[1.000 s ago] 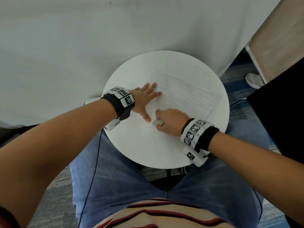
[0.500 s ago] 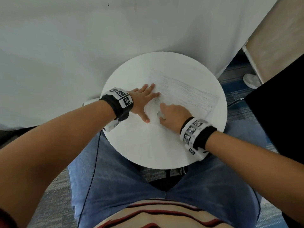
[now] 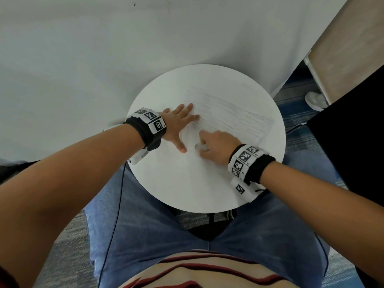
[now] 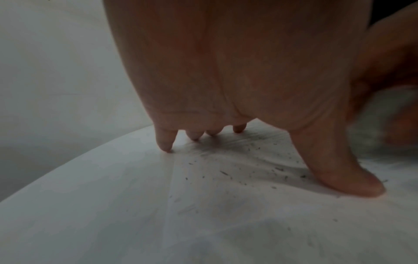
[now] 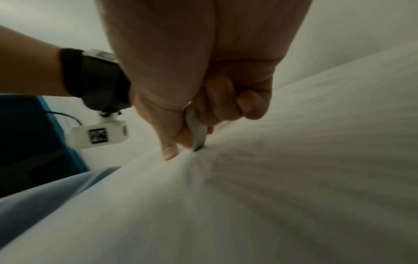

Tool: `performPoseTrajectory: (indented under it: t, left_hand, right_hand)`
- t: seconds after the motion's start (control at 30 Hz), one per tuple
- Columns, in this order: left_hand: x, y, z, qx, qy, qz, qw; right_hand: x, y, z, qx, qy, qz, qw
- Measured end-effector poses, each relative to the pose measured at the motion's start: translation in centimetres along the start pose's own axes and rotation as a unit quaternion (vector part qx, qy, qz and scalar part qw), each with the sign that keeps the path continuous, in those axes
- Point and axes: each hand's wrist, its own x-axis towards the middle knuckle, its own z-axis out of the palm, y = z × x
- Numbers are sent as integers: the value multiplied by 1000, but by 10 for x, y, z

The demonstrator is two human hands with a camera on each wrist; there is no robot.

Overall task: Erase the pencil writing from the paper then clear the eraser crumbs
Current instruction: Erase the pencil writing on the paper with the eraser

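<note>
Left hand [image 3: 176,125]: fingers straight and spread, pressed flat on the near-left corner of the paper [image 3: 228,113], which lies on the round white counter [image 3: 187,183]. Right hand [image 3: 216,147]: fingers curled, pinching a white eraser [image 5: 196,133], its tip touching the paper just beside the left thumb. Dark eraser crumbs [image 4: 226,173] lie scattered under the left palm. Pencil lines beyond the right hand.
</note>
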Motion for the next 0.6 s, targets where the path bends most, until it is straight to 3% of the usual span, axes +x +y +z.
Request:
performPoseTrajectory:
  t: [0.1, 0.2, 0.27, 0.4, 0.47, 0.53, 0.6]
  left_hand:
    - [0, -1, 0, -4, 1, -4, 1000]
    - [0, 0, 1, -1, -1, -3, 1000]
    - [0, 0, 1, 1, -2, -5, 1000]
    - [-1, 0, 0, -7, 1, -9, 1000]
    - [-1, 0, 0, -4, 1, -9, 1000]
    - [-1, 1, 0, 2, -1, -8, 1000]
    - [-1, 2, -1, 4, -1, -9, 1000]
  right_hand:
    - [3, 5, -4, -50, 48, 32, 997]
    - [-7, -10, 7, -42, -27, -33, 998]
    - [-5, -9, 5, -14, -41, -36, 998]
    - [4, 5, -6, -63, 63, 26, 996]
    - [-2, -1, 4, -79, 35, -6, 996]
    - [-8, -7, 9, -29, -26, -40, 998]
    - [-3, -3, 3, 10, -15, -18, 1000]
